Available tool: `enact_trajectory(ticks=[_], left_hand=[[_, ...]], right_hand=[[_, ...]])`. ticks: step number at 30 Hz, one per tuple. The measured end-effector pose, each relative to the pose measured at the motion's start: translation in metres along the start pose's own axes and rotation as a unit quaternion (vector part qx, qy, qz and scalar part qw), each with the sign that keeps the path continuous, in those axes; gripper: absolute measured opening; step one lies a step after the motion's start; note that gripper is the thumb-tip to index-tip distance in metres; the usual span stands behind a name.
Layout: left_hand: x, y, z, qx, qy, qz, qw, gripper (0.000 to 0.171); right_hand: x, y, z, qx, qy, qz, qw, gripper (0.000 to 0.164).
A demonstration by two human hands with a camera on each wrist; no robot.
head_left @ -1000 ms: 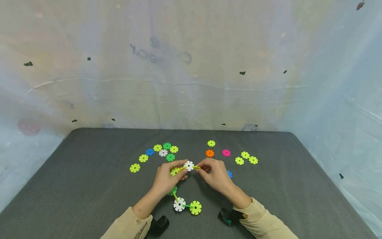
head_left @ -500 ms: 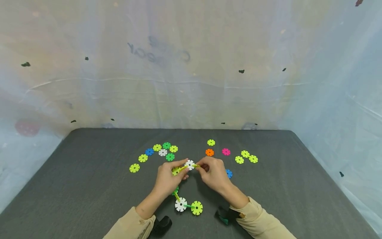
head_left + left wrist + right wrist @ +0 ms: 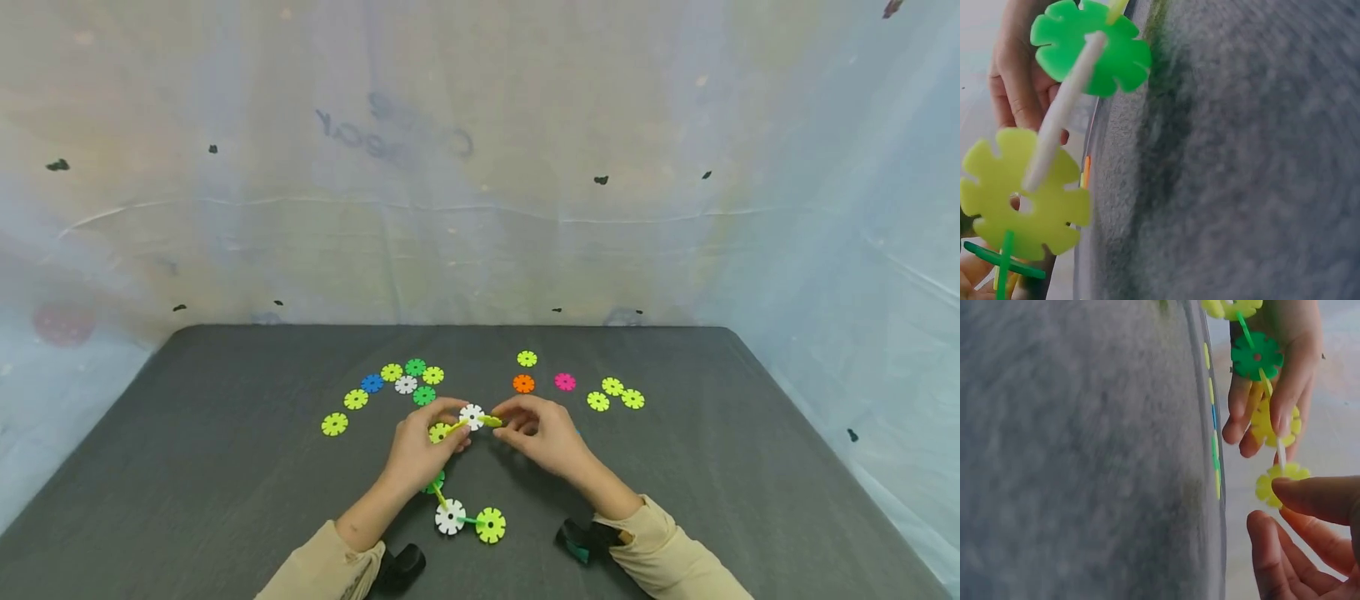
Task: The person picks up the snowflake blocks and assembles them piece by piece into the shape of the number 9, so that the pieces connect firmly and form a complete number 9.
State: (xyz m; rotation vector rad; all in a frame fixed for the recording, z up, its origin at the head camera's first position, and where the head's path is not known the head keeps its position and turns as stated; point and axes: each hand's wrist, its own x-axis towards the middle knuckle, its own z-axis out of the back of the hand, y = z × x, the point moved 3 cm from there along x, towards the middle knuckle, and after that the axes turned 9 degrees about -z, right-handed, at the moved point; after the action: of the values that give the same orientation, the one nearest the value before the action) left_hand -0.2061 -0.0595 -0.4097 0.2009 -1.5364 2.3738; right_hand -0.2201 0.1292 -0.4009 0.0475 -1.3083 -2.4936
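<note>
In the head view, with the white disc [image 3: 472, 417] between the hands as the dial's centre, pale sheeting [image 3: 480, 167] is hanging across twelve o'clock, behind the dark grey table [image 3: 225, 483]. Beige sleeves [image 3: 675, 550] are entering from half past seven and four o'clock. At eight o'clock the left hand [image 3: 420, 446] is pinching a slotted yellow disc [image 3: 456, 427] between thumb and fingers; at half past three the right hand [image 3: 543, 437] is grasping the end yellow disc [image 3: 491, 421] by its edge. The white disc is joining these two. A strand of interlocked discs [image 3: 450, 517], partly hidden by the left arm, is curving from seven to half past five. Loose discs are lying flat: a mixed group [image 3: 406, 384] from nine to ten o'clock, an orange disc [image 3: 523, 384] at two, a pink disc [image 3: 565, 382] just past two, and three yellow ones [image 3: 612, 387] near three.
</note>
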Motion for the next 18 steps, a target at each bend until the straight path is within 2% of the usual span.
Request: enact_trajectory(ticks=[5,14,18], left_hand=[[0.0,0.001,0.002,-0.024,0.007,0.009,0.9997,0.029],[0.0,0.005,0.006,-0.052,0.008,0.026,0.9983,0.038],[0.0,0.006,0.006,-0.056,0.01,0.028,0.998,0.039]], right_hand=[[0.0,-0.011,0.008,0.0,0.014,-0.036,0.999,0.025],[-0.01,-0.028,0.036,-0.091,0.011,-0.061,0.994,0.032],[-0.014,-0.032,0.043,-0.105,0.012,-0.069,0.992,0.032]])
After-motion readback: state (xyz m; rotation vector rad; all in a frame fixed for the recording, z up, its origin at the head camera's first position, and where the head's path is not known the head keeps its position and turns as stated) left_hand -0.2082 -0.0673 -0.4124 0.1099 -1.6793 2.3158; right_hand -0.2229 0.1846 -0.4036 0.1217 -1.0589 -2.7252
